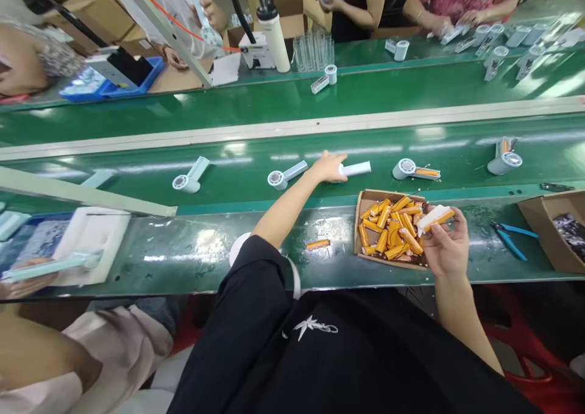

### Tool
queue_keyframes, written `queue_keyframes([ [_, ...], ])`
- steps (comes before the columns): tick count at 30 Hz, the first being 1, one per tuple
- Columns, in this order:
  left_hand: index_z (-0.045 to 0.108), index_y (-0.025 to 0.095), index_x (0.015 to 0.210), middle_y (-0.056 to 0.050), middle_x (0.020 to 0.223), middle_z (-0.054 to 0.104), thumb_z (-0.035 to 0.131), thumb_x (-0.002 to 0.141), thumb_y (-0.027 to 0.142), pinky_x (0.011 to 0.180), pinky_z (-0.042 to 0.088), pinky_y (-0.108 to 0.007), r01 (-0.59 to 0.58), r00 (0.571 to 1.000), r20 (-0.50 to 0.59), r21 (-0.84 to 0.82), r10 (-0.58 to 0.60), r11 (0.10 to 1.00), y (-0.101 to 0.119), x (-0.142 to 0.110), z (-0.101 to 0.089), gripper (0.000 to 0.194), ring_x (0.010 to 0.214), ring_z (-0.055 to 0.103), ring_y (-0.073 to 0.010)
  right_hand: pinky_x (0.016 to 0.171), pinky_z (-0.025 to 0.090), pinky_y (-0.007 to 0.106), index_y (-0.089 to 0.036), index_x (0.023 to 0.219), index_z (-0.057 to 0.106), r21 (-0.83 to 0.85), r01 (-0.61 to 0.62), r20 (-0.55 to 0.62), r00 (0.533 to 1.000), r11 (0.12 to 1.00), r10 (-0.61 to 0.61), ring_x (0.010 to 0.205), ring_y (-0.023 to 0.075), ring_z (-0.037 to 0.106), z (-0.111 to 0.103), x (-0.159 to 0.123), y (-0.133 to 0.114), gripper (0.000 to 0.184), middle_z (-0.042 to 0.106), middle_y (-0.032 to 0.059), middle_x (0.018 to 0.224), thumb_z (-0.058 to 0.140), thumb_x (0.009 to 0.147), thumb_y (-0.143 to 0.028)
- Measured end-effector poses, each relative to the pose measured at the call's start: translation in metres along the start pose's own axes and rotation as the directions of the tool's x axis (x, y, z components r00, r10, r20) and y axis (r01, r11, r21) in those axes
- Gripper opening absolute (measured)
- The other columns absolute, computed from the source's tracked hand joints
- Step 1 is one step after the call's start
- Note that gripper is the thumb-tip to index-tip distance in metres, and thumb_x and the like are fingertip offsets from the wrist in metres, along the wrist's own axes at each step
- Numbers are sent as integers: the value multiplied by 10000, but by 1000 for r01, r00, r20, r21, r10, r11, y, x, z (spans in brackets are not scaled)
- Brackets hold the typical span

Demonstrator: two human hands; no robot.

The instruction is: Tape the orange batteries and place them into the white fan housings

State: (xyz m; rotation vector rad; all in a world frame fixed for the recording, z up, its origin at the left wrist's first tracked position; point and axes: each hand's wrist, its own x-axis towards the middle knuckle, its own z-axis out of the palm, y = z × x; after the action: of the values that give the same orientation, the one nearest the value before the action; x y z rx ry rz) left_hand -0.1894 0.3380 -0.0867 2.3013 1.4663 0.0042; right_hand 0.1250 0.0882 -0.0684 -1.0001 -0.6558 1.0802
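My left hand (328,166) reaches out over the green conveyor belt (256,182) and closes on a white hand-held fan part (356,169) lying there. My right hand (445,243) is held above a small cardboard box (365,196) filled with several orange batteries (388,228). It grips a white casing piece with an orange battery (436,217) in it. One loose orange battery (318,244) lies on the bench left of the box.
More white fan units lie on the belt (286,175) (189,177) (414,171) (504,158). Blue pliers (510,237) and another cardboard box (555,228) sit at right. A white tray (91,240) is at left. Other people work across the far belt and at my left.
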Motion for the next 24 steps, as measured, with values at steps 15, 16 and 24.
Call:
queue_keyframes([
  [15,803,238,1136,-156,1391,744,699,1002,202,1084,572,-502,-221,972,-17,265,234,939,8,-7,15,173,1391,580,-356,920,715,441,-317,1247,713,-78,35,406,914,996,-1,1010,257,858,69,45,-12,558,873,82,1222,1014,779,-354],
  [16,811,229,1117,-166,1363,755,713,966,155,1075,573,-515,-224,973,-4,254,232,941,9,-5,17,195,1389,584,-370,924,712,452,-310,1252,711,-105,54,445,895,993,-1,1007,261,855,73,53,-15,558,872,85,1215,1009,784,-369],
  [24,820,275,1100,-29,1364,801,685,996,346,1233,466,-443,-204,978,30,-53,206,978,9,17,18,185,1402,602,-269,949,652,414,-232,1328,681,-435,140,564,813,889,148,868,214,793,115,147,6,661,854,26,979,928,735,-390],
])
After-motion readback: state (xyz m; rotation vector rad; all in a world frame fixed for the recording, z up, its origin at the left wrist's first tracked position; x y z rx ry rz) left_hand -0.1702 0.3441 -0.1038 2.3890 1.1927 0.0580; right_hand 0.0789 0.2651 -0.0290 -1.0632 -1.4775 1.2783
